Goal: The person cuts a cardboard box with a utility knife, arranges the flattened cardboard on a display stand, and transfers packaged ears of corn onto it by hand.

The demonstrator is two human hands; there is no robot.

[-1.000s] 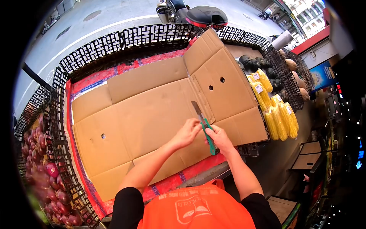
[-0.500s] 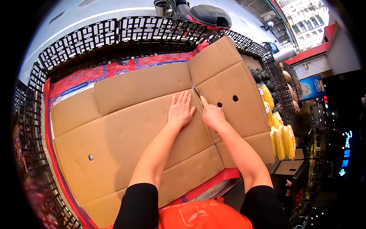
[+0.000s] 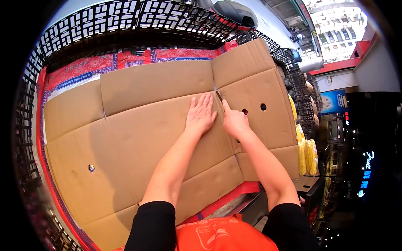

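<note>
A large flattened cardboard box (image 3: 138, 134) lies spread in front of me, creased along its fold lines and pierced by a few round holes. My left hand (image 3: 201, 113) rests flat on it, fingers stretched, just left of a long crease. Right of that crease, my right hand (image 3: 235, 121) is closed with its index finger pointing forward along a thin dark knife (image 3: 219, 96). Its blade shows past the fingertip and touches the cardboard at the crease; the handle is hidden in my fist.
Black lattice crates (image 3: 180, 21) fence the far and left sides. Red patterned cloth (image 3: 130, 58) shows under the cardboard's edges. Packed corn cobs (image 3: 310, 157) stand at the right. A parked scooter (image 3: 236, 12) is beyond the fence, and a blue lit sign (image 3: 367, 173) hangs at far right.
The view has shifted slightly, with the crates nearer the top edge. My left hand stays flat beside the crease; my right hand keeps its grip, and more of the blade shows ahead of its fingertip.
</note>
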